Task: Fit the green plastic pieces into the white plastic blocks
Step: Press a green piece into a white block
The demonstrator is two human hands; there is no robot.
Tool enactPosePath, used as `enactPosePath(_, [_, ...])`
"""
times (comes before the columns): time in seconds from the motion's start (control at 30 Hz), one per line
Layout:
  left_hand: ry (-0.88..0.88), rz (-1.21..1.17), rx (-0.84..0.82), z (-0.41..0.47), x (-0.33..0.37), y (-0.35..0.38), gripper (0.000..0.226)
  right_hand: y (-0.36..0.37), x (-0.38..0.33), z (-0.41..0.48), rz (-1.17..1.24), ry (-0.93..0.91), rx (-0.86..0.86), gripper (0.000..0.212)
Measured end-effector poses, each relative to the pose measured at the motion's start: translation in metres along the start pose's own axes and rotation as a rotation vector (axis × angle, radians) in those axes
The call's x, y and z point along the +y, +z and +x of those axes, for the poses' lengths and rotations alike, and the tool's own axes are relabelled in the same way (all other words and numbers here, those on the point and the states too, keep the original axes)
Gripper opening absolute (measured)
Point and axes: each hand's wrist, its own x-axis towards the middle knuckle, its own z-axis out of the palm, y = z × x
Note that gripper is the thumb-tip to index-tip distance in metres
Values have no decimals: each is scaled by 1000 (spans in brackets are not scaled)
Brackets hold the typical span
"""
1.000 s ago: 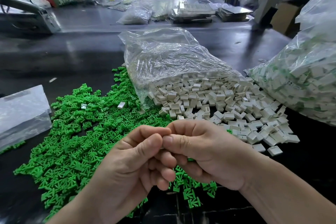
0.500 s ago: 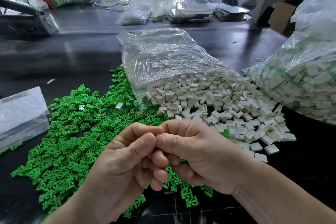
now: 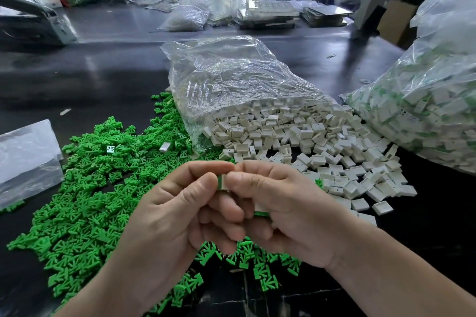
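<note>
At the far left a flat clear bag (image 3: pixel 25 157) lies on the dark surface (image 3: pixel 103 72), its near corner touching the edge of the green pieces (image 3: pixel 98 188). These are spread in a wide loose heap that runs from beside that bag toward the near edge and passes under both hands. One stray white block (image 3: pixel 164 147) lies on top of the heap near its far side.

The left hand (image 3: pixel 175 213) is raised above the heap, fingers curled, thumb and forefinger pinching a green piece (image 3: pixel 219 183), of which only a thin edge shows. That piece sits against the left side of a block (image 3: pixel 225 183), held between the two thumbs. The right hand (image 3: pixel 283 213) meets the left fingertip to fingertip, its thumb and forefinger pinching the block from the right and its other fingers curled underneath. How far the green piece has gone in cannot be told, since the thumbs hide most of it. A second bit of green and white shows under the right fingers, too hidden to make out.

Beyond the hands an open bag (image 3: pixel 231 80) lies on its side, its mouth facing the person. The white blocks (image 3: pixel 309 141) spill out of it in a pile that fans to the right, just beside the green heap. At the far right a large, full bag (image 3: pixel 425 110) holds white blocks with green showing among them; its lower edge touches the spilled pile.
</note>
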Motion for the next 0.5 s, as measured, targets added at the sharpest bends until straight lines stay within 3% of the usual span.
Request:
enactPosePath(0.07, [30, 83, 70, 0, 3, -4, 44, -9, -4, 1, 154, -45, -47, 17])
enactPosePath(0.17, [80, 300, 204, -2, 6, -12, 24, -32, -16, 1, 493, -202, -160, 11])
enactPosePath(0.33, [178, 756, 245, -7, 4, -8, 10, -56, -22, 0, 494, -235, 53, 17])
enactPosePath(0.4, [197, 944, 253, -10, 0, -7, 22, -60, -24, -1, 223, -198, 239, 7])
enactPosePath(0.5, [320, 1336, 312, -10, -5, -11, 21, -58, -18, -5, -716, -125, 541, 16])
